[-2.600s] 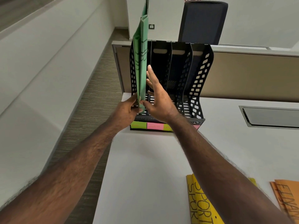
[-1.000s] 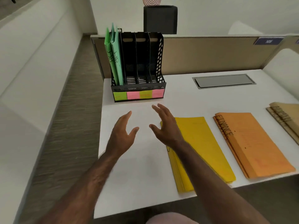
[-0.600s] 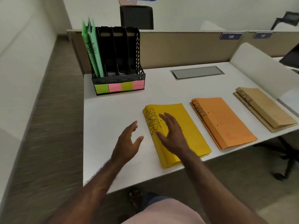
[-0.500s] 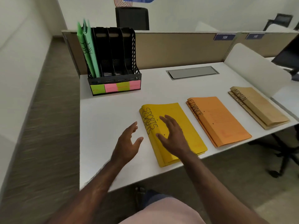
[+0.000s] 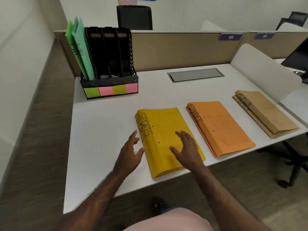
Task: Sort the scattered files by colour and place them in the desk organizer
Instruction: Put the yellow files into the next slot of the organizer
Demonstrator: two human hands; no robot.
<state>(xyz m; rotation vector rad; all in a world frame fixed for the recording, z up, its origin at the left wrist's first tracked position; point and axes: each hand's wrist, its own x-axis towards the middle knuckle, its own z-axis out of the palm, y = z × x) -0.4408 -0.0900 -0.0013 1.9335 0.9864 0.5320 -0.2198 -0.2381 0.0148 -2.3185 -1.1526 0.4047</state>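
Observation:
A black desk organizer [image 5: 115,80] with four slots stands at the desk's back left. Two green files marked HR [image 5: 80,49] stand in its leftmost slot; the other slots look empty. Yellow files marked SPORTS [image 5: 165,125] lie stacked near the front edge. My right hand [image 5: 187,150] hovers over them, fingers spread, holding nothing. My left hand [image 5: 130,153] is spread just left of the yellow stack's spine. Orange files marked FINANCE [image 5: 220,127] lie to the right, brown files marked ADMIN [image 5: 265,112] further right.
Green and pink sticky notes [image 5: 110,90] label the organizer's front. A grey cable hatch [image 5: 195,75] is set into the white desk [image 5: 103,122]. A tan partition runs behind, a white divider [image 5: 260,72] at right. Office chairs stand beyond and under the desk.
My hands let go of the green files in the organizer and drew back. Both hands now reach the yellow stack, the right over its cover, the left at its spine.

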